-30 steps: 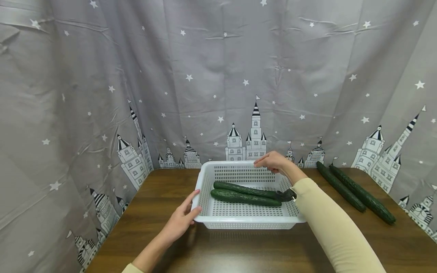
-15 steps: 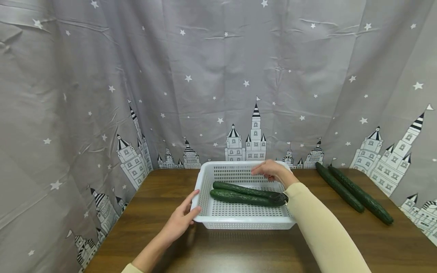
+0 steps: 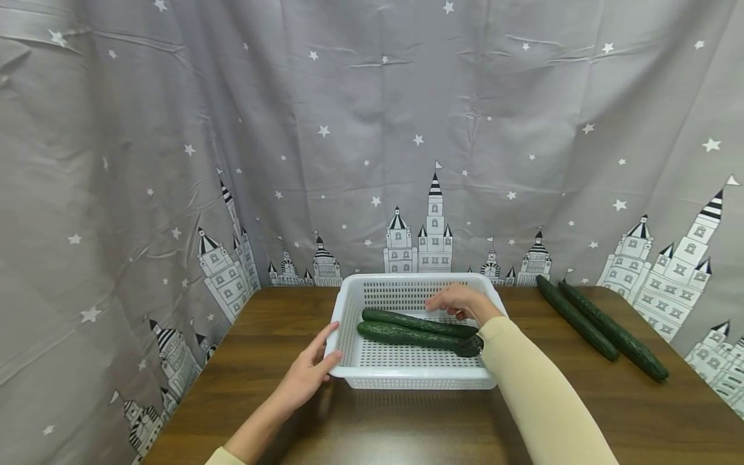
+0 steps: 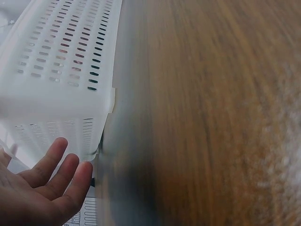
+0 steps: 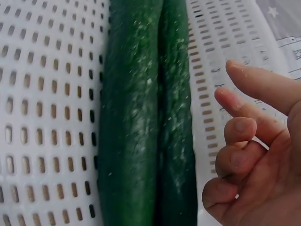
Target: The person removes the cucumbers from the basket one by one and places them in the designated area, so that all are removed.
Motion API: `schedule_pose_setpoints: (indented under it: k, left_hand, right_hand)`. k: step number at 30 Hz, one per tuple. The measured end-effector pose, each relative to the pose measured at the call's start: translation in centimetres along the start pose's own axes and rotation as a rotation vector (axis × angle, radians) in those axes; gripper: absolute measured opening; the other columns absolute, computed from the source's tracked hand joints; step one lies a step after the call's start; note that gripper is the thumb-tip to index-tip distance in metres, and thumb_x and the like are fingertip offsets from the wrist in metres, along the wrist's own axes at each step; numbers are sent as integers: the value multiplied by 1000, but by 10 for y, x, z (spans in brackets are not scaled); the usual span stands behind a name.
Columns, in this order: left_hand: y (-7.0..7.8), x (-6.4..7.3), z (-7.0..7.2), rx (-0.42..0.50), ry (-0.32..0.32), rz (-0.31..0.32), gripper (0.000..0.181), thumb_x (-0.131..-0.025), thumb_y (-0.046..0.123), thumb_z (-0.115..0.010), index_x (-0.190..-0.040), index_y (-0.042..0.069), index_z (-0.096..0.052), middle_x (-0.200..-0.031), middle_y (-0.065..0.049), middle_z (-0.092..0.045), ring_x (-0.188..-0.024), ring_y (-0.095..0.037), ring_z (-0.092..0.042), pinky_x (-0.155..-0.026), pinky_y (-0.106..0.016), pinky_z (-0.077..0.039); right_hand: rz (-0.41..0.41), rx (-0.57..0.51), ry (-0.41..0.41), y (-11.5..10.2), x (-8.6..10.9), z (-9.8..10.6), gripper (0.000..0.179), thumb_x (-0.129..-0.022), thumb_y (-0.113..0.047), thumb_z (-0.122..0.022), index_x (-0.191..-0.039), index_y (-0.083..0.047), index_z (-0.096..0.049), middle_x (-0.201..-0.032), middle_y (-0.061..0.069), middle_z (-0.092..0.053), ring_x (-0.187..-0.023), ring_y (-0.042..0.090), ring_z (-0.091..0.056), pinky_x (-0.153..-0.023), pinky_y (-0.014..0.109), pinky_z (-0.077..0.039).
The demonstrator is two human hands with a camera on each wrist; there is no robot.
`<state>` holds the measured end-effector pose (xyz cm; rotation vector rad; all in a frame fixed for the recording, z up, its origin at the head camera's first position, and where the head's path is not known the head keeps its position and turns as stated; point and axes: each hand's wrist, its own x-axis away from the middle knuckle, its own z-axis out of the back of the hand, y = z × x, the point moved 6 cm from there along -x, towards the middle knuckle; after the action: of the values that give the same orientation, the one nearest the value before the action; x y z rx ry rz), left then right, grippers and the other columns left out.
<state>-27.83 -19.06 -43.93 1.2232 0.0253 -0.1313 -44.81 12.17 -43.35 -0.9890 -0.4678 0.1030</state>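
A white slotted plastic basket (image 3: 418, 372) stands on the table with two dark green cucumbers, a rear one (image 3: 407, 320) and a front one (image 3: 401, 334), lying side by side inside. My left hand (image 3: 308, 371) grips the basket's left side, thumb and forefinger at the rim; in the left wrist view, the other fingers (image 4: 75, 181) reach along the outside of the wall. Over the basket's right rear part hovers my right hand (image 3: 459, 300), holding nothing. Its fingers (image 5: 240, 127) are loosely bent beside the cucumbers in the right wrist view, apart from them.
Two more cucumbers lie close together on the brown wooden table (image 3: 395, 433) at the back right: one on the left (image 3: 575, 318) and one on the right (image 3: 616, 332). A grey curtain (image 3: 349, 129) with stars and castles hangs right behind the table.
My right hand has come down from the basket's back rim, a little to the left, into the space over the basket. The left hand and the cucumbers stay in place.
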Motion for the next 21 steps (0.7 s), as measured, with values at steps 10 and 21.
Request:
schedule_pose_setpoints:
  k: [10,21]
  left_hand:
    - [18,30,-12,-8,21,21,61,-100,24,-63,-155,30,-39,-133,-19,-63,-96,-21,-63,-75,-35,-49]
    - [20,30,-12,-14,19,32,61,-100,25,-63,-155,30,-39,-135,-20,-62,-96,-21,-63,-75,-34,-49]
  right_hand:
    - [66,85,-97,14,16,-10,38,-86,-23,-77,-121,-8,-74,-78,-4,-60,-57,10,-32,-58,27,-34]
    - [129,89,-126,16,16,-12,33,-80,-15,-83,-111,-5,-78,-117,6,-74,-93,12,-60,-86,31,-51]
